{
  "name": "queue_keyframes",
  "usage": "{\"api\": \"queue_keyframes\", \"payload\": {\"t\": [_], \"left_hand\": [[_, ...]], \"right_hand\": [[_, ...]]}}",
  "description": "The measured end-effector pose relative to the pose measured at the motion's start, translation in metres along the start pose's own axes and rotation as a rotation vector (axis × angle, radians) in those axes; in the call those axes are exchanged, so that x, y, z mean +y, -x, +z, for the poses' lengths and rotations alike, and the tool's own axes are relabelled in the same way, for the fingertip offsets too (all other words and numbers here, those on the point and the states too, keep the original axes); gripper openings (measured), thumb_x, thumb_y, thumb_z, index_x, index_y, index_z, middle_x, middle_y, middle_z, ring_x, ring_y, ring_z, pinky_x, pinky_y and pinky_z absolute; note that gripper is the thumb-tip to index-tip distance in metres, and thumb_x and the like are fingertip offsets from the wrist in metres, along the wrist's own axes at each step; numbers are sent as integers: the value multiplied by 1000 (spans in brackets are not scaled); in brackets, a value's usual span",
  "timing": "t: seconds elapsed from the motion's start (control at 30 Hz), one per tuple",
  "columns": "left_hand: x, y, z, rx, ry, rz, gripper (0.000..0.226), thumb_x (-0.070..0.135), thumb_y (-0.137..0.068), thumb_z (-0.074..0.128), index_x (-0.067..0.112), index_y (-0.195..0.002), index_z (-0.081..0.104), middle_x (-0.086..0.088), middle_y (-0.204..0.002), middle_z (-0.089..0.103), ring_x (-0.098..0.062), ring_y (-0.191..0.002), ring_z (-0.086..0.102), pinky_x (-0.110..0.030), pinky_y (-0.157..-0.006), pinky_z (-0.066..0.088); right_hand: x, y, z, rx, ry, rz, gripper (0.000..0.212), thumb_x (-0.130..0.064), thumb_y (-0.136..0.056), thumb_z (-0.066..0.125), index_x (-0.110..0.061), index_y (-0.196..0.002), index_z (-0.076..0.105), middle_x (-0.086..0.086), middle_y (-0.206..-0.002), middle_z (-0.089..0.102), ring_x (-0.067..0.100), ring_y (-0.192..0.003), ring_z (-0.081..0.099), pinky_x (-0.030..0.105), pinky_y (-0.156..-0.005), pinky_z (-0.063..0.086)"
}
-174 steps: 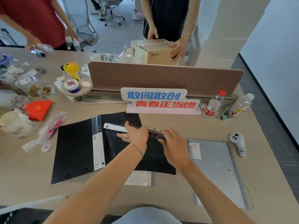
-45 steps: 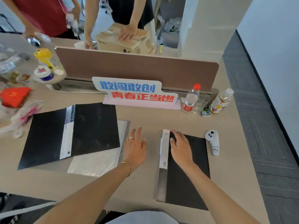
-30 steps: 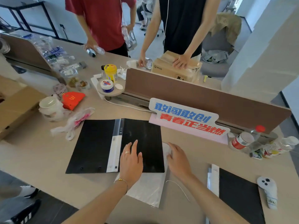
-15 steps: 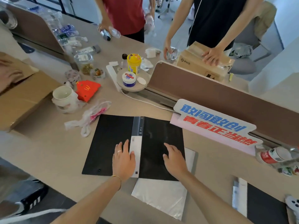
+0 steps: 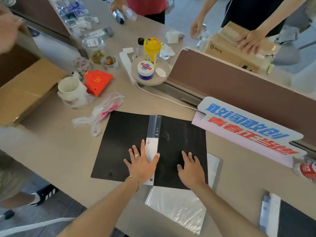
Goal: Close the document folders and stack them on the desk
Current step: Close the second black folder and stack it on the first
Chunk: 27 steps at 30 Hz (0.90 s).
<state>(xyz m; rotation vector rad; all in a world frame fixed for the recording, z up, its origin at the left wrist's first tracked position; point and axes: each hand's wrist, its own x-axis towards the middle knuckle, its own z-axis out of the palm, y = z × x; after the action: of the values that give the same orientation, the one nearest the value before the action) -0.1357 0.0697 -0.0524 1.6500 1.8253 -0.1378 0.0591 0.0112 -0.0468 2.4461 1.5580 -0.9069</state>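
Observation:
An open black document folder lies flat on the desk, its white and grey spine strip in the middle. My left hand rests flat across the spine, fingers spread. My right hand lies flat on the folder's right cover. A clear grey folder sticks out from under the black one, toward me. A closed black folder with a white spine sits at the lower right, partly cut off by the frame.
A printed sign stands before a brown divider. White cup, red carton, plastic bag and cardboard box crowd the left. Bottle at right. Two people stand across the desk.
A closed black folder was laid down at the right. My view then swung left, and both hands moved from the desk onto the open black folder, where they now rest flat.

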Motion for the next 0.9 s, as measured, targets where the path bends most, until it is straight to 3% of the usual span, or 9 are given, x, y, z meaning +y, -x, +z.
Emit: {"api": "queue_keyframes", "payload": {"t": [0.2,0.4,0.57,0.63,0.73,0.9], "left_hand": [[18,14,12,-91,1,49,96,84,-87,23,38,-156,-24,-13,-171,-7,-36,-157,-7,-61,-122,3],[25,15,20,-89,23,59,95,80,-88,30,37,-158,-17,-12,-172,-3,-35,-158,-1,-56,-124,9],[15,8,5,142,146,68,77,60,-95,45,32,-159,13,-9,-163,32,-35,-150,29,-57,-122,26],[5,-5,-11,195,125,16,74,57,-97,46,32,-159,16,-10,-166,24,-35,-154,19,-59,-124,17],[-9,-22,-24,141,72,-59,83,66,-94,42,35,-161,4,-11,-172,1,-36,-157,-4,-63,-123,7],[-7,-21,-16,38,-17,-80,102,86,-83,30,34,-160,-12,-16,-170,-10,-40,-156,-11,-65,-121,1]], "right_hand": [[1,5,2,13,23,15,65,-54,-100,35,-33,-158,15,0,-166,20,30,-153,16,43,-122,24],[-1,9,3,27,-13,14,65,-54,-99,36,-32,-157,18,2,-165,25,31,-151,22,45,-121,27],[6,5,-4,8,-118,16,67,-50,-96,47,-34,-156,20,0,-162,31,31,-147,32,48,-118,33],[12,0,-10,45,-199,50,66,-47,-96,51,-34,-154,22,0,-163,28,31,-148,31,47,-116,35],[23,-10,-16,36,-278,135,68,-45,-98,49,-33,-156,16,4,-168,11,33,-153,18,48,-118,33],[24,-14,-4,16,-175,196,72,-56,-96,42,-33,-157,11,10,-168,3,37,-154,5,55,-118,28]]}}
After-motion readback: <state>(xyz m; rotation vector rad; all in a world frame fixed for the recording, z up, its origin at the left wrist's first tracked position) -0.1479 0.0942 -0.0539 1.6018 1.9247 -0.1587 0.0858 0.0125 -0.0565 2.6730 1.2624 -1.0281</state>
